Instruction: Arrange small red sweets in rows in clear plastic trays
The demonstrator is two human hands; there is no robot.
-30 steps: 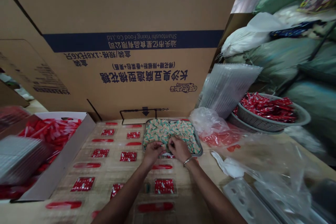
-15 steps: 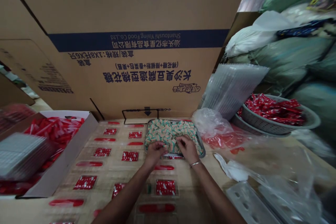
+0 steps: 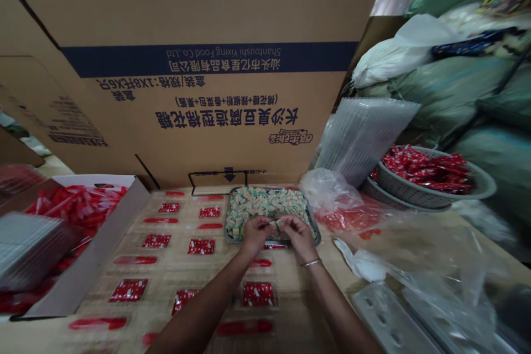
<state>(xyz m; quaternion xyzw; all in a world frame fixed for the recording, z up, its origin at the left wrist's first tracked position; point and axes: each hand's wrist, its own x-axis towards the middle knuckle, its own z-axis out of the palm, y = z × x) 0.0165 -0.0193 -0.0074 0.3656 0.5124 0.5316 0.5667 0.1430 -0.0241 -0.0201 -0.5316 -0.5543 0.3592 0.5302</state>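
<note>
A metal tray (image 3: 229, 241) at the foot of the carton holds a heap of small cream-and-green sachets (image 3: 253, 199). Over its front edge my left hand (image 3: 256, 234) is closed in a pinch. My right hand (image 3: 297, 233), with a bracelet at the wrist, pinches just beside it. Between the two sets of fingertips shows a small cream-and-green sachet (image 3: 276, 223); its outline is partly hidden by the fingers. Beneath my forearms lie clear plastic trays with red packets (image 3: 258, 293) and red plastic pieces (image 3: 244, 327).
A big cardboard carton (image 3: 215, 22) stands behind the tray. At left, a white box (image 3: 95, 265) holds red plastic pieces and stacked clear trays. To the right are plastic bags (image 3: 332, 193), a grey basket (image 3: 483, 182) of red packets and clear moulded trays (image 3: 385, 315).
My left hand has moved right and my hands have come together, fingertips now meeting over the tray. The whole view has shifted slightly.
</note>
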